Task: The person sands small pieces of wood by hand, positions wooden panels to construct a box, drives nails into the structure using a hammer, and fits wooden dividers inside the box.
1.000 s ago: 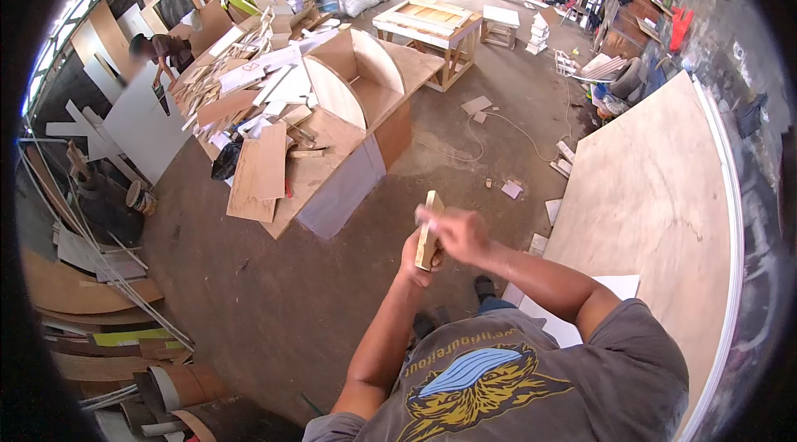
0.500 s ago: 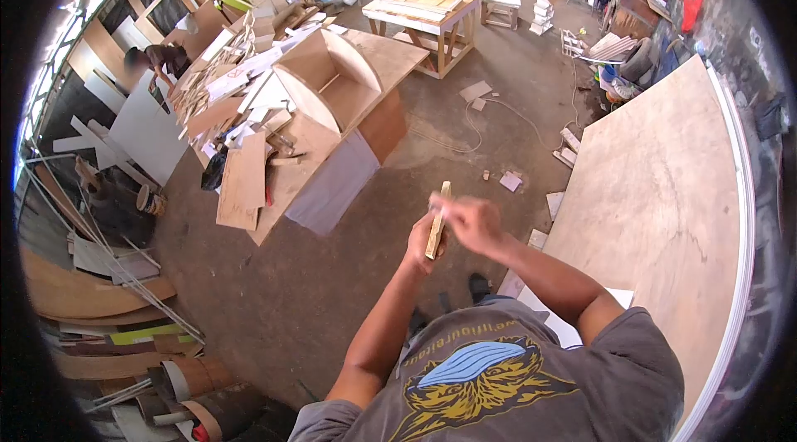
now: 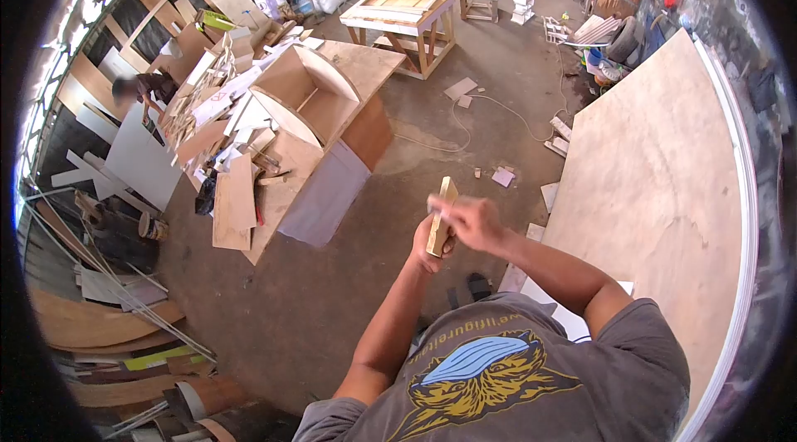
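Observation:
My left hand is closed round a short, flat piece of pale wood, held upright in front of my body. Across the upper part of this piece, my right hand is closed with its fingers bent against the wood. Its fingertips are blurred by motion, and whatever they pinch, perhaps something small, cannot be made out. The bare floor lies below both hands, and one of my dark shoes shows underneath.
A workbench at the left bears a curved wooden box and heaped offcuts. A large plywood sheet leans at my right. A wooden frame table stands farther back. Another person bends at the far left. A cable crosses the floor.
The view has shifted slightly, and the broad side of the wood piece shows more now. My right hand is still at its upper part, blurred, and my left hand keeps its hold.

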`<state>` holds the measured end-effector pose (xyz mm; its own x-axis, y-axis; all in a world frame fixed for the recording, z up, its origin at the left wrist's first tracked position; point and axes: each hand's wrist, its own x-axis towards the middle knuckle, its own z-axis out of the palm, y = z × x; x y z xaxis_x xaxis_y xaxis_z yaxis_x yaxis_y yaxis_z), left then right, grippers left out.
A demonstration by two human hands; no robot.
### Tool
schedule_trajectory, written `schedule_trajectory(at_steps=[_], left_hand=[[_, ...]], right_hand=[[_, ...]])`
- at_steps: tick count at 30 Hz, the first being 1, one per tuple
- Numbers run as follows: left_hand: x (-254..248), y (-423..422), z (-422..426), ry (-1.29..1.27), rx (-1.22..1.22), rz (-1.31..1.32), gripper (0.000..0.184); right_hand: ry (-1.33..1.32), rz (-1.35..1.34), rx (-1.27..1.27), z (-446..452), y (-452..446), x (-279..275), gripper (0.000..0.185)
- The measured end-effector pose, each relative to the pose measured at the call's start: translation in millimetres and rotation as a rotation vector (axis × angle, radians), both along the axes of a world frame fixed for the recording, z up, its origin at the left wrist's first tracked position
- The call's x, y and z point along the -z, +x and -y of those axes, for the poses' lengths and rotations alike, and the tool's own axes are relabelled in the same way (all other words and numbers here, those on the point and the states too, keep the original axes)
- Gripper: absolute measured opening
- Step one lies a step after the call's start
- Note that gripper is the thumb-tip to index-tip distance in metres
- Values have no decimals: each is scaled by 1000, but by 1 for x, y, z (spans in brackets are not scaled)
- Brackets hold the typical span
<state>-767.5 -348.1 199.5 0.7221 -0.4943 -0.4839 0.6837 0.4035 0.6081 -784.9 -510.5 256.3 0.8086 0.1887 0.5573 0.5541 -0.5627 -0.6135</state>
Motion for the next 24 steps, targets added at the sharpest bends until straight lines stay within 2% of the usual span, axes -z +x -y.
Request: schedule_trajectory(at_steps=[1,2,5,6,8,9,11,13,14,17,18,21,22,24], left_hand=[[0,2,-6,29,12,25,29],[-1,2,-13,55,23,46,29],[-10,-4,-23,106,-6,92,30],[0,-4,-27,95,-19,83,30],[13,-2,-34,32,-90,-19,30],[5,-4,-38,51,-53,18,30],[-17,-5,-44,80,12,92,30],[-14,-7,-43,98,-14,87,30],[-7,-6,-44,77,-10,65,29],[-2,0,-47,87,-23,29,28],[-2,0,-47,99,-37,20,29],[-19,-2,-49,164,16,145,36],[-20,0,-50,187,19,150,38],[-21,5,-52,229,30,162,47]], right_hand=[[-39,69,-85,-7,-5,-2,33],[-161,-1,-74,-3,-2,1,34],[116,-35,152,-12,18,12,35],[-1,-212,127,-19,3,-3,36],[-76,-53,-35,-30,-5,0,36],[-114,24,-113,-34,-8,0,36],[-23,-38,-24,-31,4,2,35],[100,-78,121,-34,11,1,35],[72,-142,87,-37,4,1,34],[-94,-50,-74,-41,-7,-9,35],[-150,-147,-64,-33,-3,-15,35],[136,-38,98,-28,26,3,35],[161,2,78,-30,28,5,37],[176,-241,141,-32,24,2,36]])
